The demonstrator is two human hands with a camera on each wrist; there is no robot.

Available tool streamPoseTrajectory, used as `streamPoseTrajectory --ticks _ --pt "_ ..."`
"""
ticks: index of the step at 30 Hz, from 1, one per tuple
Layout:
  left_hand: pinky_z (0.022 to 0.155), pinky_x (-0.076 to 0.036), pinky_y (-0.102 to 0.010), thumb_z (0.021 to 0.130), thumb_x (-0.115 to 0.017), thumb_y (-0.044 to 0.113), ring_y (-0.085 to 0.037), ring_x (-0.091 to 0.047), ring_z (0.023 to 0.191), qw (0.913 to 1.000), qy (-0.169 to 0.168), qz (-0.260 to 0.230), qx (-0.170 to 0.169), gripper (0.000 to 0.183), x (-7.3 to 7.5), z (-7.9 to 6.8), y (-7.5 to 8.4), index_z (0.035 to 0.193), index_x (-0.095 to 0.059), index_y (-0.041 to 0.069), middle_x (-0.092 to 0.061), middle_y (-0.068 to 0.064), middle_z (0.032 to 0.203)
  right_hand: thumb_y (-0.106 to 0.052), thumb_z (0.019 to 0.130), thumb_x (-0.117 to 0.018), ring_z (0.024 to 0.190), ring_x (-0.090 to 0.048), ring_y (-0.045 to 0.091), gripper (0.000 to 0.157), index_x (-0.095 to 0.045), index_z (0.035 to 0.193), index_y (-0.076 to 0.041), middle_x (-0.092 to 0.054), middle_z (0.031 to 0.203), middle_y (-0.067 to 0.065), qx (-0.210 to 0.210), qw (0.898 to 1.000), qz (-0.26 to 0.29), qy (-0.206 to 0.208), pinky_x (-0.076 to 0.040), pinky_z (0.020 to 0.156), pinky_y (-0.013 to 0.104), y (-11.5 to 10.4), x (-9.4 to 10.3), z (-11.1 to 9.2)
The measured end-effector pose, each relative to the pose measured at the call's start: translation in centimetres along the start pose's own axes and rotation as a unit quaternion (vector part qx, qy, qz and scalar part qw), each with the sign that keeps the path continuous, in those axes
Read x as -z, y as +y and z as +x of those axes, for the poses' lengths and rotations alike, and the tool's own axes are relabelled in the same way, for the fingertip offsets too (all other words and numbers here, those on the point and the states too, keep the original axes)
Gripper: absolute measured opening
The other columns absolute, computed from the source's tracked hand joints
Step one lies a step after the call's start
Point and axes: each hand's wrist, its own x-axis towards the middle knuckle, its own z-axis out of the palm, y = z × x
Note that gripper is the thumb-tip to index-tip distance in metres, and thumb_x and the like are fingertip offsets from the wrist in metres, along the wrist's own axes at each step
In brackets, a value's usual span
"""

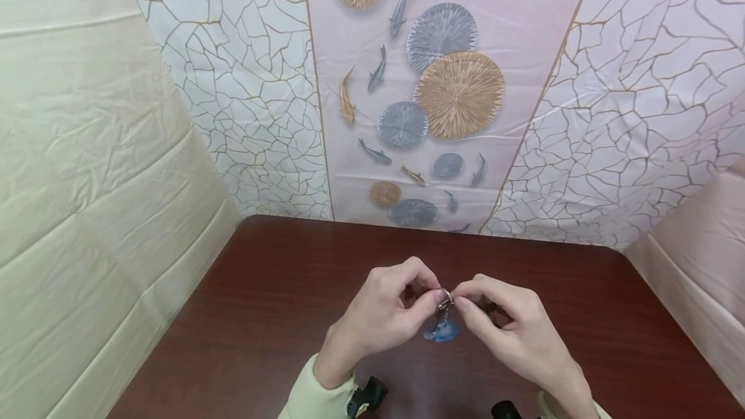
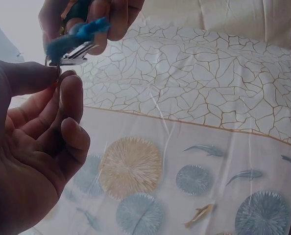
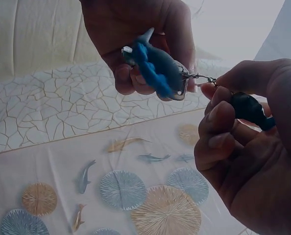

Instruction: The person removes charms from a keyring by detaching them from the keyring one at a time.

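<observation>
Above the table, my left hand [image 1: 387, 309] pinches a metal key ring [image 1: 447, 296] between thumb and forefinger. A blue charm [image 1: 443, 330] hangs from the ring by a short chain. In the right wrist view the blue charm [image 3: 155, 68] looks fish-shaped, with a clear flat piece [image 3: 181, 93] beside it. My right hand [image 1: 518, 328] meets the left at the ring, thumb and forefinger pinching the end of a keychain. A dark teal charm [image 3: 248, 110] on that keychain lies within the right fingers. The exact joint between the two is hidden by the fingertips.
Beneath the hands lies a dark red-brown table [image 1: 233, 322]. Patterned cloth [image 1: 401, 167] with fish and round motifs hangs behind it, and pale cloth [image 1: 87, 212] walls in the left side. A black strap piece [image 1: 368, 396] sits at the left wrist.
</observation>
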Motion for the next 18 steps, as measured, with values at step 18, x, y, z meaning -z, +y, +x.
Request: streamPoseTrajectory --ticks 18 --pt "0.055 -0.041 -0.006 0.085 -0.059 0.0 0.005 -0.049 0.065 0.9979 -0.003 -0.014 -0.063 0.013 -0.1 0.18 0.15 0.091 -0.058 0.011 -0.057 0.005 0.076 0.017 0.075 -0.061 0.057 -0.04 0.0 0.024 -0.059 0.085 -0.004 -0.051 0.072 -0.003 0.007 1.0 0.015 0.011 -0.032 0.044 0.013 0.42 -0.11 -0.56"
